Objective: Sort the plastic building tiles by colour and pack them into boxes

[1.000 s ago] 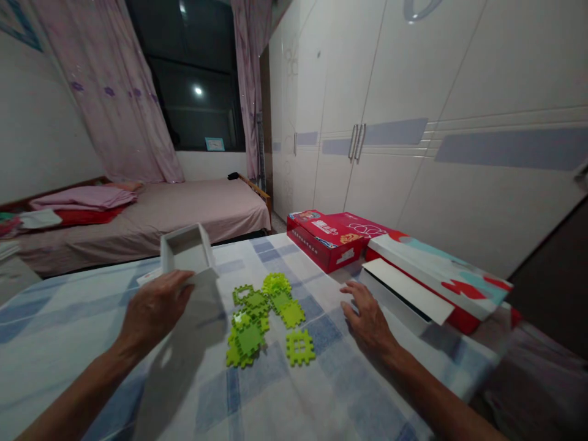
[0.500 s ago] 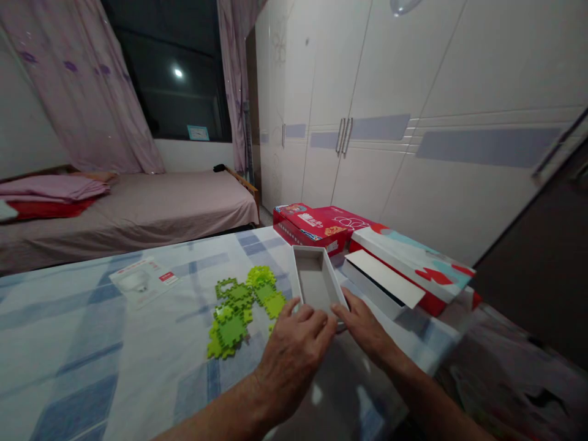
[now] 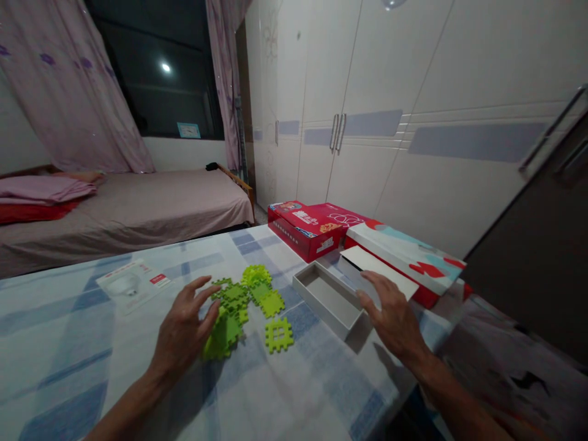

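My left hand (image 3: 186, 321) hovers at the left side of a heap of green interlocking puzzle pieces (image 3: 235, 296), fingers apart and holding nothing. It hides part of the heap. One light green piece with a windowed middle (image 3: 278, 334) lies by itself to the right of the heap. A shallow grey-white open box (image 3: 327, 300) rests on the table, its inside bare. My right hand (image 3: 390, 309) is at the box's right end, thumb close to the rim and fingers spread; whether it touches the rim I cannot tell.
Behind the open box stand a red printed box (image 3: 303, 229) and a white, red and blue box (image 3: 408, 257). A white lid-like box (image 3: 381, 269) lies beside my right hand. A bulb package (image 3: 133, 285) lies at left on the checked tablecloth (image 3: 151, 257). A bed is beyond.
Both hands have come off the open box; it now lies turned on the table. My left hand has moved left to the green pieces, my right hand a little right. The view has shifted slightly.
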The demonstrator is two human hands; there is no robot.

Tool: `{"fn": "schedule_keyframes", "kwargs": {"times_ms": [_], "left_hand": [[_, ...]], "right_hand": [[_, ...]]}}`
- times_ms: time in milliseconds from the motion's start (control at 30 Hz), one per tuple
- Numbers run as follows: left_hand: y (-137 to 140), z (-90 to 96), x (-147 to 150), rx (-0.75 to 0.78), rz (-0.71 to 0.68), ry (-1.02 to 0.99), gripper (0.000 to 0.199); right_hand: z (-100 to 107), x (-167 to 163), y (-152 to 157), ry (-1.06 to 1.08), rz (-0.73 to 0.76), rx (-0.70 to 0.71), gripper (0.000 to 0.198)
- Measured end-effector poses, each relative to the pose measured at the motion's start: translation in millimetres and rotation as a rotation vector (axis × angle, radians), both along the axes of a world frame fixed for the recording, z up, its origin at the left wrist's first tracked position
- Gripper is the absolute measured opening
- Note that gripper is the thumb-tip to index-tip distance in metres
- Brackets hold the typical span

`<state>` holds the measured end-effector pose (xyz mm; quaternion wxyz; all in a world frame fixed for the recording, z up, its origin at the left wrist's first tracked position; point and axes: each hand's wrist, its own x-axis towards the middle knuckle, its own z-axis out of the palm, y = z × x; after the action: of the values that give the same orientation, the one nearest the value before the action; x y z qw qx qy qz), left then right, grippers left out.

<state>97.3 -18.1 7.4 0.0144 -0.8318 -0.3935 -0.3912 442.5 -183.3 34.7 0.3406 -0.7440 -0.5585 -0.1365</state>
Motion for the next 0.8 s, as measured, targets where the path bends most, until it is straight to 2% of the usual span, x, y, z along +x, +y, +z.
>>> {"fn": "schedule_keyframes", "kwargs": {"times_ms": [133, 233, 367, 500, 633, 800], "left_hand": [[15, -11.6, -14, -0.030, 0.086, -0.066, 0.030], [18, -11.6, -17, -0.029, 0.136, -0.090, 0.029], [20, -12.2, -20, -0.016, 0.142, -0.105, 0.029], [21, -16.1, -22, -0.052, 0.123, -0.106, 0.029], [23, -20.0, -23, -0.052, 0.116, -0.087, 0.029], [29, -26.9, -26, -0.019, 0.088, -0.053, 0.025]], "right_hand": [[-3, 41, -23, 0.003, -0.425, 0.097, 0.048], [-16, 69, -38, 0.258, -0.578, 0.034, 0.048], [-30, 83, -39, 0.721, -0.487, 0.041, 0.042], [-28, 74, -29, 1.055, -0.313, 0.113, 0.036], [-23, 61, -26, 1.177, -0.266, 0.173, 0.034], [-24, 56, -27, 1.264, -0.228, 0.119, 0.033]]}}
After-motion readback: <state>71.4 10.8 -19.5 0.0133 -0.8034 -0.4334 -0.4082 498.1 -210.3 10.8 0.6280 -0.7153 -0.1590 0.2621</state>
